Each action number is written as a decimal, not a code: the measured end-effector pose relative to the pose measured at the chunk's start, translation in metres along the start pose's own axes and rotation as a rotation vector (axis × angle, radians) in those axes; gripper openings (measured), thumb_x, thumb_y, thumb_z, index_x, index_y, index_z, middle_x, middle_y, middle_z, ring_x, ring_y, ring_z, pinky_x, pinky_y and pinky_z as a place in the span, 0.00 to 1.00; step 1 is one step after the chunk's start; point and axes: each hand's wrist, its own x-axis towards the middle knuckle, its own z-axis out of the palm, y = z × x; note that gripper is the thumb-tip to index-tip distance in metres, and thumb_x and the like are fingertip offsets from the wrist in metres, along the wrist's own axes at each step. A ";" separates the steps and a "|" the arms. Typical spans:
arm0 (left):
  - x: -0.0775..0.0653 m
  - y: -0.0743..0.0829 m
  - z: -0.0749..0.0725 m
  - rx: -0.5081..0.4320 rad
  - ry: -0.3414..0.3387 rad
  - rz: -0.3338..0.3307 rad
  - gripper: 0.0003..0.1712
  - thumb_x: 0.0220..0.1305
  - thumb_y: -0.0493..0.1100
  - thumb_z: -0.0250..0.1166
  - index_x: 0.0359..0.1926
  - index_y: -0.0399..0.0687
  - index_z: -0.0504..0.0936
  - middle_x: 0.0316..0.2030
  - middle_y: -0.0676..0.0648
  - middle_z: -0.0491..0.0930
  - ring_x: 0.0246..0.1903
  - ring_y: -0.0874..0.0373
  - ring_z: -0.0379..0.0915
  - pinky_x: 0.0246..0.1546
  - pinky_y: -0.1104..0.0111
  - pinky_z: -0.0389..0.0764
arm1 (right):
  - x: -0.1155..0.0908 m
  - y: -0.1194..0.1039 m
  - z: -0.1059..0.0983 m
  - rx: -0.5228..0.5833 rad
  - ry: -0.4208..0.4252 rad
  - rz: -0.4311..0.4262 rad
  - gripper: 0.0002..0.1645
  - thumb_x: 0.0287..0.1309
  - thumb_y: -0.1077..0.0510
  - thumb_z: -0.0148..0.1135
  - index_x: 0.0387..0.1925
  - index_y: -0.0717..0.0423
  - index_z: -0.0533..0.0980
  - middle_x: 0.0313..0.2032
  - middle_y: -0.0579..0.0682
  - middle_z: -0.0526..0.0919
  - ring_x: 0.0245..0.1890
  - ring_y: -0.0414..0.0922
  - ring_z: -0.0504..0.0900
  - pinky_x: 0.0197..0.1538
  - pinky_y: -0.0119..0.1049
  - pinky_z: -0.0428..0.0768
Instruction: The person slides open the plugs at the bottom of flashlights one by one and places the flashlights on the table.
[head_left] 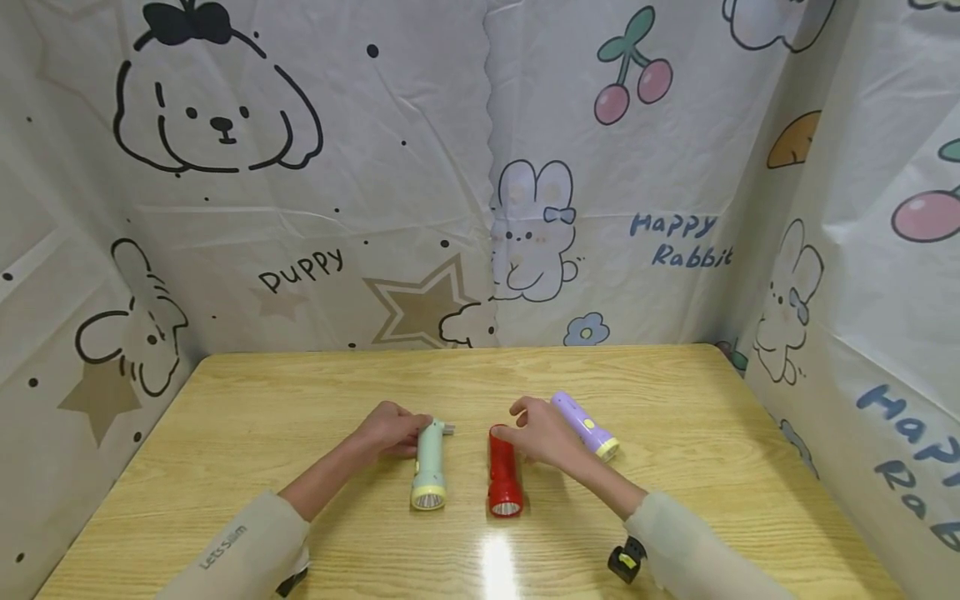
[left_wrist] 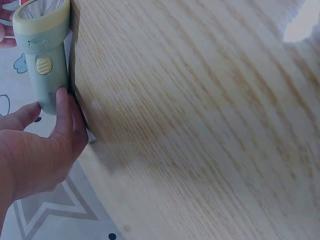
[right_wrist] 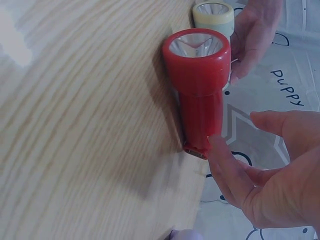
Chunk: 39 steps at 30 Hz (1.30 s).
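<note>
A pale green flashlight (head_left: 430,468) with a cream rim lies lens toward me, a two-prong metal plug (head_left: 448,430) sticking out near its tail. My left hand (head_left: 392,430) pinches that tail, thumb on one side and fingers on the other in the left wrist view. To the right of it lies a red flashlight (head_left: 505,475), its lens also facing me. At its tail is my right hand (head_left: 545,432); in the right wrist view the fingertips (right_wrist: 216,145) are right at the red body while the thumb stands well apart from it.
A purple flashlight (head_left: 583,423) with a yellow rim lies slantwise just beyond my right hand. The wooden table (head_left: 300,383) is bordered by printed white cloth (head_left: 420,192) at the back and sides. A small black device (head_left: 627,560) is at my right sleeve.
</note>
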 end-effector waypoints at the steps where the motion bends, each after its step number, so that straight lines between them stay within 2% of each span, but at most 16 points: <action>1: 0.000 0.000 0.000 -0.001 0.000 0.000 0.18 0.72 0.43 0.61 0.46 0.27 0.81 0.37 0.40 0.81 0.29 0.58 0.80 0.32 0.70 0.85 | 0.000 0.001 0.000 0.008 -0.003 0.003 0.32 0.58 0.50 0.72 0.54 0.70 0.74 0.45 0.62 0.81 0.24 0.49 0.84 0.26 0.39 0.84; 9: -0.002 0.001 -0.001 -0.002 -0.007 0.012 0.20 0.72 0.43 0.61 0.48 0.26 0.80 0.37 0.40 0.81 0.29 0.58 0.80 0.33 0.70 0.85 | -0.003 0.007 0.002 -0.023 -0.009 0.023 0.31 0.58 0.50 0.72 0.53 0.69 0.75 0.43 0.60 0.82 0.22 0.48 0.83 0.24 0.36 0.83; 17: -0.002 0.001 -0.001 -0.002 0.001 -0.001 0.20 0.72 0.43 0.62 0.49 0.26 0.80 0.36 0.40 0.82 0.28 0.59 0.80 0.33 0.69 0.85 | -0.006 0.010 0.005 -0.033 -0.035 0.044 0.34 0.58 0.46 0.71 0.53 0.70 0.74 0.41 0.59 0.82 0.20 0.47 0.82 0.24 0.36 0.82; 22: -0.001 0.000 -0.001 0.003 0.000 -0.002 0.19 0.72 0.44 0.62 0.48 0.27 0.81 0.36 0.40 0.82 0.28 0.59 0.79 0.33 0.69 0.85 | -0.008 0.008 0.007 -0.076 -0.036 0.052 0.37 0.57 0.43 0.71 0.52 0.70 0.74 0.41 0.58 0.83 0.19 0.46 0.82 0.23 0.36 0.80; 29: -0.001 0.000 0.000 -0.005 0.000 -0.002 0.18 0.72 0.44 0.62 0.46 0.27 0.81 0.36 0.40 0.81 0.27 0.59 0.79 0.32 0.69 0.85 | -0.010 0.009 0.007 -0.089 -0.041 0.054 0.37 0.56 0.42 0.72 0.50 0.70 0.74 0.40 0.58 0.83 0.18 0.45 0.82 0.23 0.36 0.80; 39: -0.002 0.001 0.000 -0.001 0.005 -0.005 0.18 0.72 0.44 0.62 0.46 0.27 0.81 0.36 0.40 0.81 0.27 0.59 0.79 0.32 0.70 0.85 | -0.007 0.013 0.010 -0.095 -0.066 0.068 0.39 0.56 0.40 0.71 0.52 0.72 0.75 0.26 0.51 0.80 0.14 0.46 0.79 0.19 0.32 0.74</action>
